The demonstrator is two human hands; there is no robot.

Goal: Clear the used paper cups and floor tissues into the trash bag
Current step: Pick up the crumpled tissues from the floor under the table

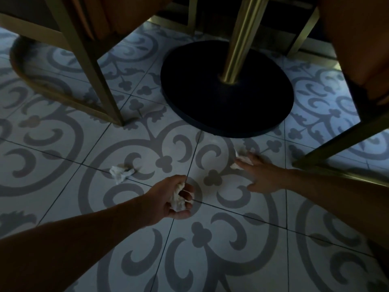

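Observation:
My left hand (pixel 168 198) is curled around a crumpled white tissue (pixel 177 200) just above the patterned floor. A second crumpled tissue (pixel 120 173) lies loose on the tiles to the left of that hand. My right hand (pixel 262 175) reaches forward with its fingers spread, the fingertips touching a third white tissue (pixel 242 160) on the floor near the table base. No paper cups and no trash bag are in view.
A round black table base (pixel 227 114) with a brass pole (pixel 237 45) stands just beyond the tissues. Gold chair legs (pixel 99 81) rise at the left and another chair frame (pixel 336 148) crosses at the right. The scene is dim under the table.

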